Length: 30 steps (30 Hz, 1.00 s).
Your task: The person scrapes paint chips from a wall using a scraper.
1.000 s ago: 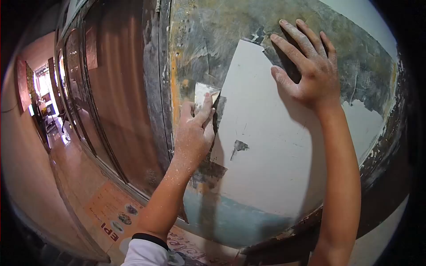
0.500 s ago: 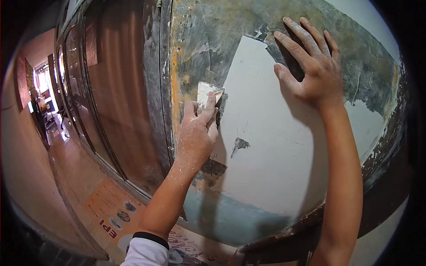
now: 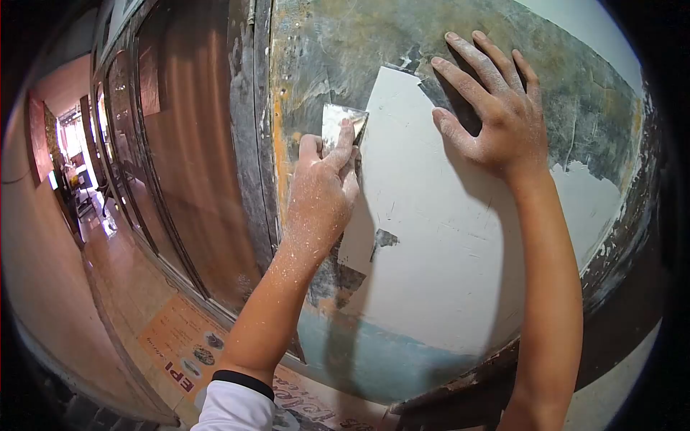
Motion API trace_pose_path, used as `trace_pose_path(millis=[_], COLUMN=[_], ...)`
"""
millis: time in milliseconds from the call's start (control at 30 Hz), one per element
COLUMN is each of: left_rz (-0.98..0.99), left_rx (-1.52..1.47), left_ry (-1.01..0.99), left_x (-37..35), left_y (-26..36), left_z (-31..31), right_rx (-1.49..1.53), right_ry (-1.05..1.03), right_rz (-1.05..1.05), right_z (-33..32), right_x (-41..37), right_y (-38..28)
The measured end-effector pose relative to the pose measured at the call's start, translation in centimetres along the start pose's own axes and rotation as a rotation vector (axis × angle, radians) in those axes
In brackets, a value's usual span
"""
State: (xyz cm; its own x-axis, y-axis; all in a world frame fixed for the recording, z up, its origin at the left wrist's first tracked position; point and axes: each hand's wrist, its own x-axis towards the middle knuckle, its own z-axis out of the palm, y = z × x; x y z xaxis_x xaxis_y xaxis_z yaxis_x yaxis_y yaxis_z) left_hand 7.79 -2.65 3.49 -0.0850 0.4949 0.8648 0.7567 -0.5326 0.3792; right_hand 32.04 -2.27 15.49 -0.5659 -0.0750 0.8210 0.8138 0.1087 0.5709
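My left hand [image 3: 321, 188], dusted with white flecks, is closed around a small flat scraper [image 3: 342, 123]. One finger presses on its blade, which lies against the panel along the left edge of a large white paint patch [image 3: 438, 215]. The handle is hidden in my fingers. My right hand [image 3: 503, 115] rests flat on the bare grey-green panel surface [image 3: 388, 29], fingers spread, at the upper right edge of the white patch. White powder coats its fingertips.
A dark-framed glass partition [image 3: 190, 144] runs along the left into a corridor [image 3: 115, 258]. An orange printed banner [image 3: 180, 345] lies on the floor below. A smaller white paint remnant [image 3: 586, 194] borders the panel's dark right edge. A blue-green band [image 3: 381, 355] crosses the bottom.
My left hand and the scraper have moved up along the white patch's left edge. My right hand stays planted on the panel; the view has shifted slightly.
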Motion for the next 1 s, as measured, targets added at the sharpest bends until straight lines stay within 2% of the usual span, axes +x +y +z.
trace_pose_path(millis=[67,300,433,467,567,700,900,1000], left_rz=[0.049,0.065,0.099,0.098,0.085,0.104,0.067,0.029], left_rx=[-0.015,0.053,-0.013,0.058,0.013,0.010,-0.011,-0.067], left_ry=[0.095,0.103,0.164,0.153,0.133,0.172,0.102,0.082], left_x=[0.7,3.0,4.9,5.1,5.3,2.3,-5.0,-5.9], left_y=[0.5,2.2,3.0,3.4,3.5,0.3,-3.8,-3.9], left_z=[0.2,-0.4,-0.3,-0.5,-1.0,-0.3,1.7,2.1], right_rx=[0.005,0.034,0.041,0.039,0.045,0.030,0.041,0.032], right_ry=[-0.011,0.002,0.000,0.001,0.005,-0.015,-0.010,-0.022], right_rz=[0.006,0.012,0.009,0.005,0.003,-0.001,-0.012,-0.008], right_z=[-0.1,0.1,-0.1,-0.1,0.0,-0.7,-0.7,-0.9], right_x=[0.1,-0.1,0.1,0.1,-0.1,0.3,0.4,0.5], right_y=[0.0,-0.1,0.0,0.0,0.3,-0.1,-0.3,-0.3])
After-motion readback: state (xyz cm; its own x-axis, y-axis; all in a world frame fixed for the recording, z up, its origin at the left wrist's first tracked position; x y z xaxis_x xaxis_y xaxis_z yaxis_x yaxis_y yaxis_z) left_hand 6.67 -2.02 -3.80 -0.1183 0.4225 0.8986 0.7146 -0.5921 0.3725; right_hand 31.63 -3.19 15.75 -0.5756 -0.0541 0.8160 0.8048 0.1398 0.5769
